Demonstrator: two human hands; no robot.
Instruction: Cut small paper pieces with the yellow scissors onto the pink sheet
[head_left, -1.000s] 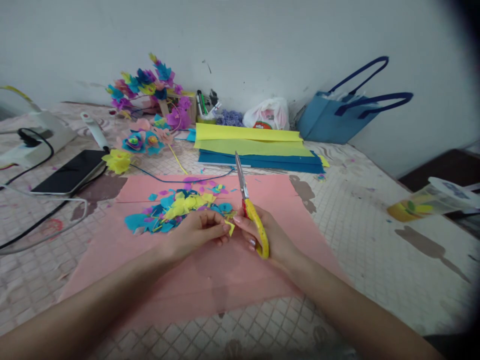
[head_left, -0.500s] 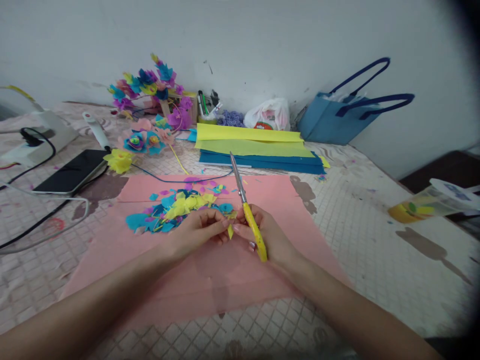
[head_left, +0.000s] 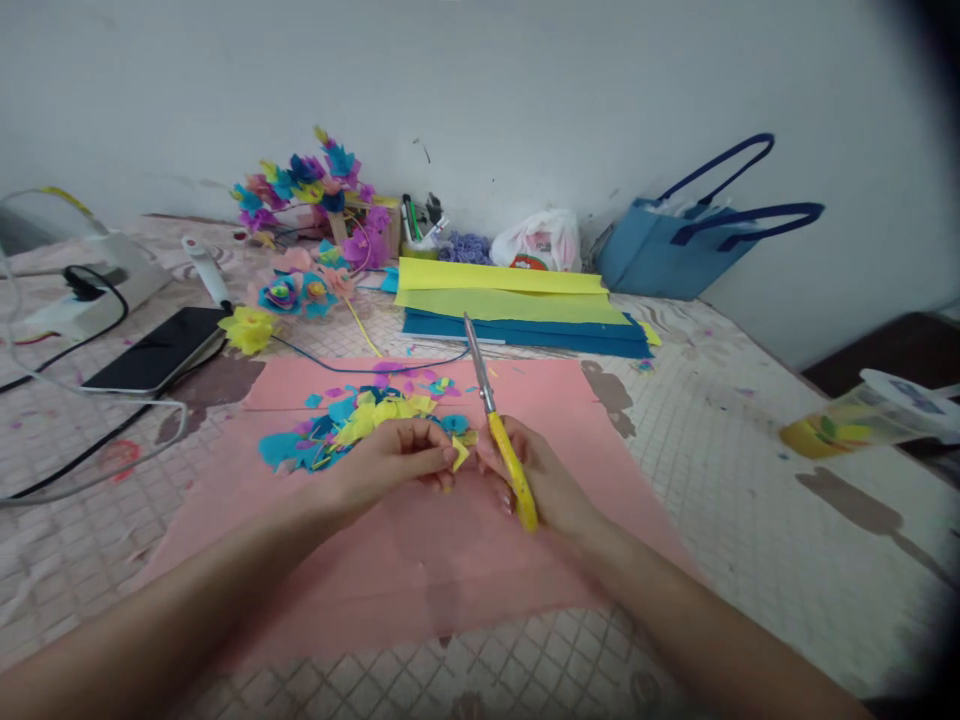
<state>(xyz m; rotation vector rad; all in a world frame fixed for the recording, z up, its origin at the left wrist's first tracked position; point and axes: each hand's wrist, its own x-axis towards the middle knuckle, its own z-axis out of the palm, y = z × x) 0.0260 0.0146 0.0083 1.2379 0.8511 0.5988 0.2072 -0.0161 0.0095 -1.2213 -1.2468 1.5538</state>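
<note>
A small folded piece of yellow crepe paper [head_left: 460,455] is pinched between the thumb and fingers of my left hand [head_left: 409,455]. My right hand [head_left: 529,470] holds scissors [head_left: 510,462] with yellow handles, the blades together and pointing away from me. The right fingertips are close to the yellow piece, with a small gap between. Just beyond my left hand lies a heap of yellow, blue and purple paper scraps [head_left: 379,412]. Under both hands a pink paper sheet [head_left: 360,600] is spread on the patterned tablecloth.
Yellow and blue crepe sheets [head_left: 517,300] lie behind the pink sheet. Paper flowers [head_left: 300,190] and a phone [head_left: 157,350] are on the left, near a power strip [head_left: 112,285]. A blue bag [head_left: 660,250] stands back right; a drink cup [head_left: 847,425] is at far right.
My right fingertips have drawn slightly away from the yellow piece, which now stays in my left fingers with its tip turned up to the right. The whole view has shifted a little.
</note>
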